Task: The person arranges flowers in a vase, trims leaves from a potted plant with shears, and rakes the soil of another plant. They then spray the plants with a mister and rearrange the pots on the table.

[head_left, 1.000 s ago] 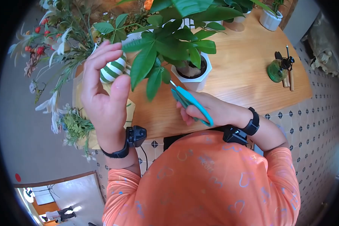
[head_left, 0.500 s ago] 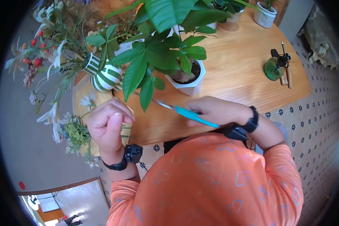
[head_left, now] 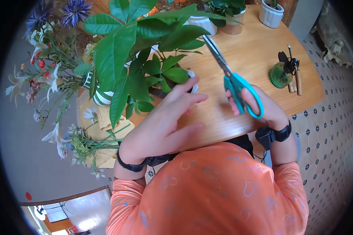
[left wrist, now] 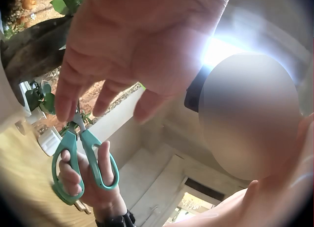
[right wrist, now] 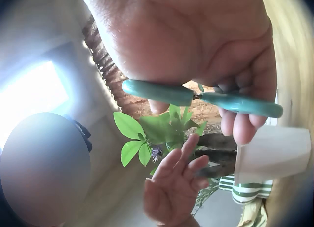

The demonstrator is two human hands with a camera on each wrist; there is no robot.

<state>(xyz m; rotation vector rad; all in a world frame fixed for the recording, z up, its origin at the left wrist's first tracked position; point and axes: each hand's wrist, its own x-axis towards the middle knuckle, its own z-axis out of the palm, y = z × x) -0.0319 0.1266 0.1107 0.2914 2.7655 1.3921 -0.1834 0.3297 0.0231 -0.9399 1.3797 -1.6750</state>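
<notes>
My right hand (head_left: 268, 109) holds a pair of scissors (head_left: 245, 94) with teal handles, its thumb and fingers through the loops. The blades point up and away, their tips beside a large leaf of the potted plant (head_left: 115, 56). That plant has broad green leaves and stands in a white pot (right wrist: 274, 153), mostly hidden in the head view. Spread and holding nothing, my left hand (head_left: 161, 125) reaches in front of the pot, with its index fingertip overlapping the rim in the head view. In the left wrist view the scissors (left wrist: 83, 153) appear beyond the left fingers.
A green glass spray bottle (head_left: 280, 74) stands at the table's right, by wooden-handled tools (head_left: 298, 82). A green-striped vase (head_left: 102, 96) of flowers is at the left, with cut stems (head_left: 94, 143) lying on brown paper. More white pots (head_left: 271, 15) line the back.
The scissors have swung from pointing left under the leaves to pointing up, as the right hand moved right. My left hand has uncurled and moved right, towards the pot. The plant's leaves shifted left in view.
</notes>
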